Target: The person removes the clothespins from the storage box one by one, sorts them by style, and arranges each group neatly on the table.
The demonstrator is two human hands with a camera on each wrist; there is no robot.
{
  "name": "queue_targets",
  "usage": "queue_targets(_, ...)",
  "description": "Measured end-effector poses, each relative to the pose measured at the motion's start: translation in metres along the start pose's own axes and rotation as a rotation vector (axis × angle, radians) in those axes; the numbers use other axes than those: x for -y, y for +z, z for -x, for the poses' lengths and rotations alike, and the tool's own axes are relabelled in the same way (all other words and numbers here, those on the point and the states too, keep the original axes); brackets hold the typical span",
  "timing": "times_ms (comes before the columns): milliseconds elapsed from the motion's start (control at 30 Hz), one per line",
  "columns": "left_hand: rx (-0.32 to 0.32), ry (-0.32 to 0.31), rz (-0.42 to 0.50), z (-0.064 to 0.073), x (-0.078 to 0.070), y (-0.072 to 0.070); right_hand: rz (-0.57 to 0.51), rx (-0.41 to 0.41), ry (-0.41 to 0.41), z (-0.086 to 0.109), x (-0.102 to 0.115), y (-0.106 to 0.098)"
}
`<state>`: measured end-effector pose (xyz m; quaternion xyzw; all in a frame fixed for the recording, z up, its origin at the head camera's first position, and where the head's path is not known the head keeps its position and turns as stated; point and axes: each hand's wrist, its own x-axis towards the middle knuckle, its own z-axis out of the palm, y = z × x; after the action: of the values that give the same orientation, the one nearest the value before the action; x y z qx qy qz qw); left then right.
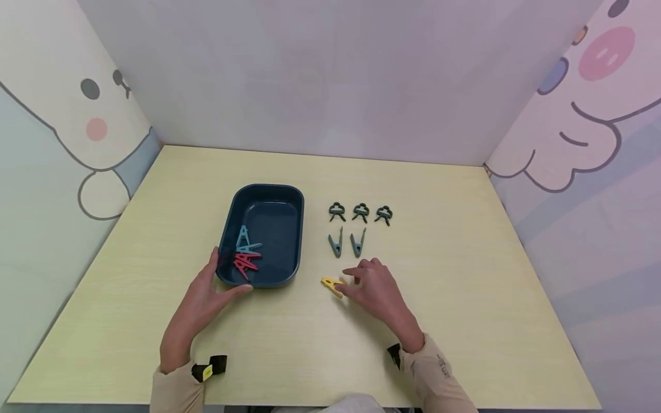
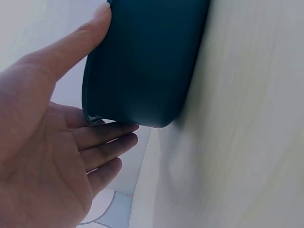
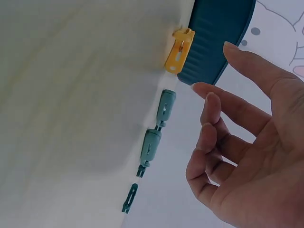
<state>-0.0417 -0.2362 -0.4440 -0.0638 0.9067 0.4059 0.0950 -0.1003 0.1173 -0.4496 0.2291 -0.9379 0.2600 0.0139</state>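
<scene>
A dark blue tray [image 1: 273, 252] has my left hand [image 1: 203, 301] at its near left corner. In the left wrist view the thumb [image 2: 90, 35] lies against the rim, and the fairly straight fingers [image 2: 107, 140] touch the adjoining side. A yellow clothespin [image 1: 332, 285] lies on the table to the tray's right. Just over it is my right hand [image 1: 376, 291], thumb and index finger spread apart. In the right wrist view nothing sits between that thumb [image 3: 256, 69] and the fingers, and the yellow clothespin [image 3: 179, 51] is beyond them.
Light blue clothespins [image 1: 247, 244] and red clothespins [image 1: 245, 264] lie in the tray's near left part. Beyond the yellow one are two grey-green clothespins [image 1: 335, 246], then a row of three dark green clips [image 1: 361, 212]. Walls enclose the table [image 1: 454, 275] at the back and sides.
</scene>
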Motion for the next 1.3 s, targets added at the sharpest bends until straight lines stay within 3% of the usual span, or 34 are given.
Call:
queue_targets(267, 0.004, -0.009, 0.005, 0.001, 0.000, 0.001, -0.051, -0.068, -0.097, -0.017, 0.006, -0.007)
queue_targets(600, 0.008, -0.018, 0.018, 0.002, 0.002, 0.002, -0.132, -0.092, -0.247, -0.058, 0.024, 0.001)
queue_targets(1100, -0.001, 0.000, 0.008, 0.001, -0.001, 0.000, -0.120, 0.045, -0.333, -0.109, 0.067, 0.021)
queue_targets(1300, -0.001, -0.007, 0.014, 0.000, -0.002, 0.000, -0.098, 0.134, -0.312, -0.123, 0.084, 0.025)
